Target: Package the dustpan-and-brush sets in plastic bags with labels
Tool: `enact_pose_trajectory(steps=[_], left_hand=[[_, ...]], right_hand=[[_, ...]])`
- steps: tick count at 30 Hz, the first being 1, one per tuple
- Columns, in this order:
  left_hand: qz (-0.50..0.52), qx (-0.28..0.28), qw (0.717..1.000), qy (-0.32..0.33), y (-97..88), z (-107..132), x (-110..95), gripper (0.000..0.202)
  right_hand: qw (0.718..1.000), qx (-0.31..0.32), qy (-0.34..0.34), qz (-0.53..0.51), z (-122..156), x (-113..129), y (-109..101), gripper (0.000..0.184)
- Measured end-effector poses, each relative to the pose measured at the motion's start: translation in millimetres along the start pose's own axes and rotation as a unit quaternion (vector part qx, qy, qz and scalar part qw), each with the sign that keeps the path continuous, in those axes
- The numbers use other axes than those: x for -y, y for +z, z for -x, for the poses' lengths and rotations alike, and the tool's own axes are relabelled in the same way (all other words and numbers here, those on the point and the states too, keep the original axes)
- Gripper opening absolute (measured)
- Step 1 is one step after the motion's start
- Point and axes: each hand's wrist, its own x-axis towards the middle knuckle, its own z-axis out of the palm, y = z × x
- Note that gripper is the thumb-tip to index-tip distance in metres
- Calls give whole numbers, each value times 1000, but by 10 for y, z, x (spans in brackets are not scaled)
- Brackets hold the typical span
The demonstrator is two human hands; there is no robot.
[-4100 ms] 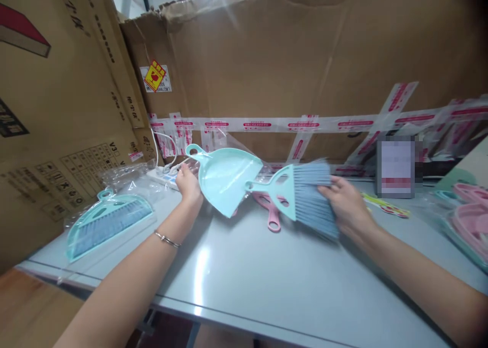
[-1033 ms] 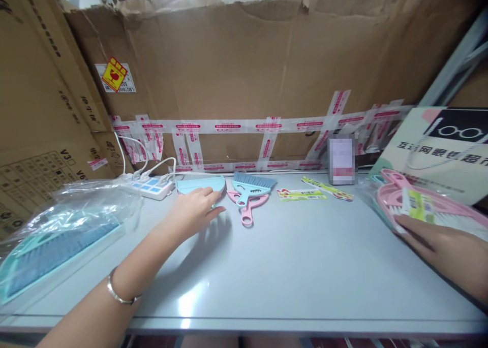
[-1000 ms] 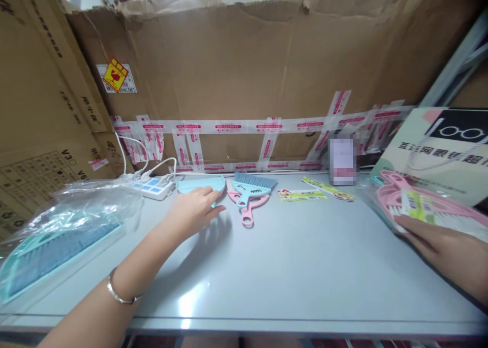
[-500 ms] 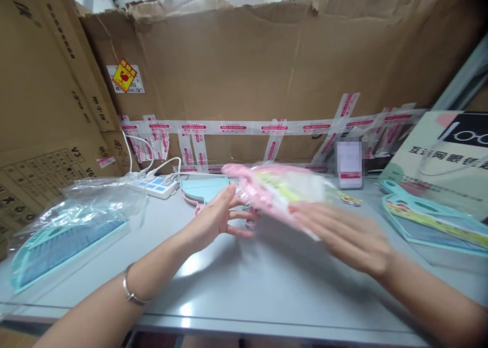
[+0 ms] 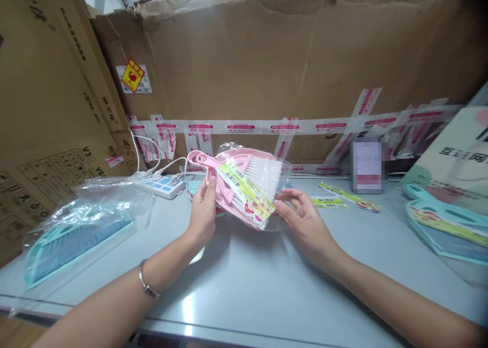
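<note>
A pink dustpan [image 5: 223, 190] and a brush with white bristles [image 5: 264, 174] are held together above the table in a clear plastic bag [image 5: 284, 171]. A yellow-green printed label [image 5: 246, 191] lies slantwise across them. My left hand [image 5: 204, 211] grips the set at its left side, below the handles, thumb on the front. At the right end, my right hand [image 5: 305, 218] has its thumb and fingers closed on the bag's edge. Behind my left hand, part of a light-blue dustpan [image 5: 192, 186] shows on the table; the rest is hidden.
Bagged teal dustpan sets lie at left [image 5: 80, 249] and right [image 5: 446, 231]. Loose printed labels [image 5: 330, 202] rest right of centre, before a phone [image 5: 368, 167] standing upright. A power strip [image 5: 163, 185] with white cables sits back left. Large cardboard boxes [image 5: 244, 73] wall the back.
The pink set has swung left and turned its labelled front towards me. My left hand has closed on it. My right hand has shifted to the bag's right edge. The view has turned slightly left.
</note>
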Motion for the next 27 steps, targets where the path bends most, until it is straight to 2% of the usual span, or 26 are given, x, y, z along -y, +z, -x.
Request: enact_pose_trajectory(steps=[2,4,7,10,12,14,16,18,20,22,23,24,25,26,27], left_hand=[[-17,11,999,36,15,45,36,39],[-55,21,996,68,28,89,62,39],[-136,10,987,79,34,80,50,46],[-200,-34,976,82,-71,-124,-97,47],[-235,-107,960,110,-290,-365,-299,45],[-261,-261,921,127,-648,-617,-557,47],[-264,-325,899,126,-1077,-802,-798,49],[-274,-373,879,116,-1454,-873,-950,43],[-295,-391,865,109,-1658,-840,-989,37],[-365,-384,833,156,-1624,-745,-944,71],[-416,-373,803,208,-1518,-690,-902,84],[-462,-348,768,275,-1363,-636,-850,86],[-481,-309,750,332,-1171,-585,-791,79],[-452,-269,773,355,-960,-536,-725,71],[-392,-209,831,336,-745,-489,-652,63]], right_hand=[[994,8,83,-65,22,1,77,57],[986,12,131,-106,54,12,123,66],[979,26,159,-124,100,37,130,65],[978,45,162,-124,117,64,76,61],[977,51,166,-120,104,78,19,61],[979,49,161,-112,74,84,-48,60],[983,42,146,-101,27,75,-119,55],[987,32,127,-92,-31,50,-187,48],[989,19,116,-88,-88,18,-248,44],[990,7,110,-85,-136,-6,-296,43],[990,3,109,-84,-153,-10,-315,43],[990,3,110,-86,-166,-8,-329,44],[990,5,113,-89,-173,1,-338,44],[989,11,118,-93,-174,16,-343,44],[987,22,125,-97,-170,35,-342,42]])
